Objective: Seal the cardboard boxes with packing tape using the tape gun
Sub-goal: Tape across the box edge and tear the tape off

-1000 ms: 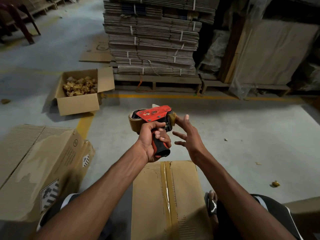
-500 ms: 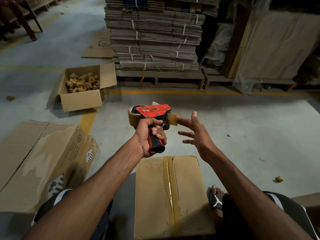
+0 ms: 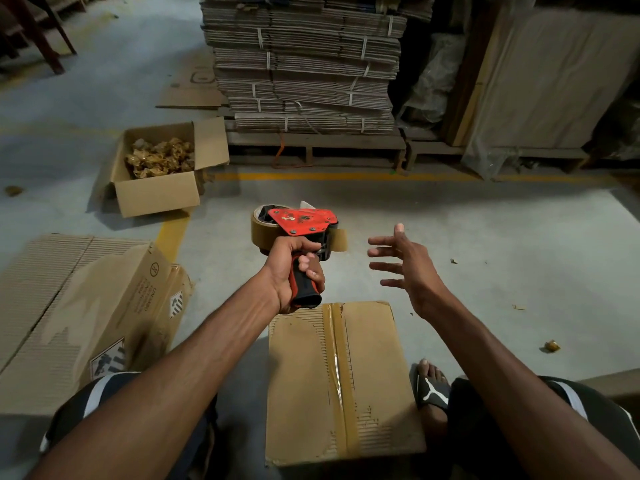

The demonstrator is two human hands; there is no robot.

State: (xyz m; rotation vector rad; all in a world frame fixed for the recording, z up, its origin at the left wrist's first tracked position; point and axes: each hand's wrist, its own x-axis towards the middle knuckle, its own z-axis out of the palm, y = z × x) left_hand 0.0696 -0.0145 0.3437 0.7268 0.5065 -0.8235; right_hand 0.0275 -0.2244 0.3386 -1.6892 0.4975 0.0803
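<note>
Grey concrete floor [image 3: 450, 237], smooth and dusty with a yellow painted line across it, carries everything in view. Held in the air above it is the red metal tape gun [image 3: 304, 221], its flat side plate scuffed and riveted, a roll of glossy brown packing tape [image 3: 261, 232] seated at its left end and a short tab of tape sticking out at its right. The left hand [image 3: 294, 271] has its grip wrapped tight around the gun's black and red rubber handle. The right hand [image 3: 408, 268] hangs just beside the tape tab without touching it, grip spread wide, fingers straight and apart.

Below the gun, between the person's knees, lies the closed brown cardboard box [image 3: 339, 382], a rectangular carton with worn, peeled patches showing corrugated ribs and a shiny tape strip down its centre seam. A black slide sandal [image 3: 431, 391] with a white logo sits beside its right edge. Left of it rests a large flattened corrugated carton [image 3: 79, 306] with printed handling labels. Farther off stands an open cardboard box of crumpled brown tape scraps [image 3: 157, 168], and behind that a strapped stack of flat cardboard sheets [image 3: 304, 64] on a wooden pallet.
</note>
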